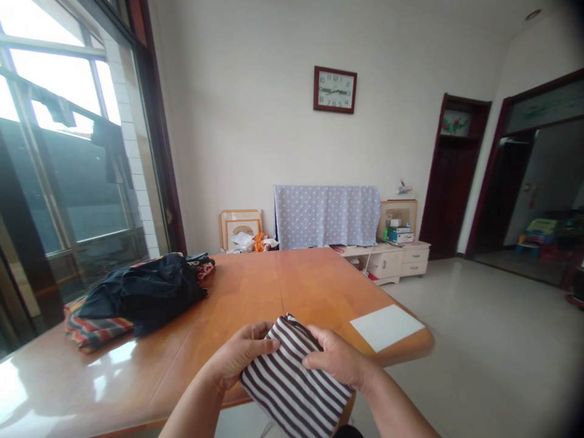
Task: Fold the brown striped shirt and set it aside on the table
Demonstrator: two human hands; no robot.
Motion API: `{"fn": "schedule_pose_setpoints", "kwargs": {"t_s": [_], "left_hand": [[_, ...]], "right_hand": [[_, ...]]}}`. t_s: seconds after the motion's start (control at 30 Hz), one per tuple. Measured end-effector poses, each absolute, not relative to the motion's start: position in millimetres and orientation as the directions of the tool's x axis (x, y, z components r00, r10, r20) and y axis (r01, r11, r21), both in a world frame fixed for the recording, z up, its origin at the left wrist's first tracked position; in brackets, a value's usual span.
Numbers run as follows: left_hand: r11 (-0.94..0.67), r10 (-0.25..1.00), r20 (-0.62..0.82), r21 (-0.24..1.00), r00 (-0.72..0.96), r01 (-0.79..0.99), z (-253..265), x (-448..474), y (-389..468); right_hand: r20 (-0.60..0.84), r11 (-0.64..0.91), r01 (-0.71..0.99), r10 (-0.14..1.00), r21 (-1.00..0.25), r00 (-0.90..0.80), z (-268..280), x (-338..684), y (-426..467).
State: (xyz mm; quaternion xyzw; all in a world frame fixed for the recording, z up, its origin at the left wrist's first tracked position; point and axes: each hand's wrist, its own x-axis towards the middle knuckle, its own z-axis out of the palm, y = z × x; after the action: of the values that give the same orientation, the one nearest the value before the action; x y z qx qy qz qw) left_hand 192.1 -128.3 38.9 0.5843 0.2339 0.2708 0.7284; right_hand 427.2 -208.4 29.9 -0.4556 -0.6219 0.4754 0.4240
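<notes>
A folded black-and-white striped garment (296, 380) is held up in front of me at the near edge of the wooden table (255, 283). My left hand (246, 350) grips its left side, thumb on top and the other fingers behind. On the opposite side my right hand (335, 356) pinches it the same way, thumb pressed on the stripes. The cloth's lower end hangs past the table edge. Whether it is a shirt or another piece of clothing I cannot tell.
A heap of dark clothes (150, 292) lies on the table's left, over an orange striped cloth (98, 322). A white sheet (387, 327) rests near the right corner. Beyond stand a low white cabinet (392, 264) and something draped with a dotted cloth (326, 216).
</notes>
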Motion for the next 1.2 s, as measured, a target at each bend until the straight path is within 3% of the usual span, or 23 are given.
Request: {"fn": "schedule_pose_setpoints", "kwargs": {"t_s": [0.17,0.23,0.37,0.6,0.73,0.87,0.97,1.2], "left_hand": [[0.158,0.753,0.024,0.964,0.657,-0.216,29.5,186.7,-124.6],[0.150,0.768,0.050,0.955,0.638,-0.256,30.0,183.5,-123.8],[0.143,0.773,0.088,0.941,0.629,-0.307,38.3,179.0,-121.7],[-0.021,0.798,0.188,0.958,0.572,-0.285,59.3,180.0,-116.4],[-0.241,0.834,0.290,0.957,0.469,-0.163,65.5,190.5,-106.0],[-0.554,0.823,0.490,0.803,0.286,0.220,46.9,204.2,-87.7],[-0.536,0.844,0.458,0.747,0.280,0.394,16.1,206.4,-82.7],[-0.543,0.827,0.388,0.739,0.406,0.400,-25.1,189.2,-101.5]], "right_hand": [[0.077,0.125,0.116,0.933,-0.985,-0.353,34.8,443.0,-214.6],[0.044,0.125,0.186,0.921,-0.975,-0.387,36.6,451.1,-216.4],[0.001,0.088,0.281,0.955,-0.956,-0.298,34.5,459.2,-214.3],[0.299,0.321,0.355,0.947,-0.878,-0.116,40.7,451.9,-201.6],[0.509,0.421,0.541,0.861,-0.728,0.016,40.6,453.1,-178.3],[0.649,0.339,0.789,0.754,-0.513,0.098,19.4,453.0,-151.2],[0.631,0.264,0.868,0.773,-0.420,0.069,-10.4,449.1,-146.5],[0.529,0.257,0.887,0.849,-0.384,-0.017,-53.0,445.4,-172.2]]}}
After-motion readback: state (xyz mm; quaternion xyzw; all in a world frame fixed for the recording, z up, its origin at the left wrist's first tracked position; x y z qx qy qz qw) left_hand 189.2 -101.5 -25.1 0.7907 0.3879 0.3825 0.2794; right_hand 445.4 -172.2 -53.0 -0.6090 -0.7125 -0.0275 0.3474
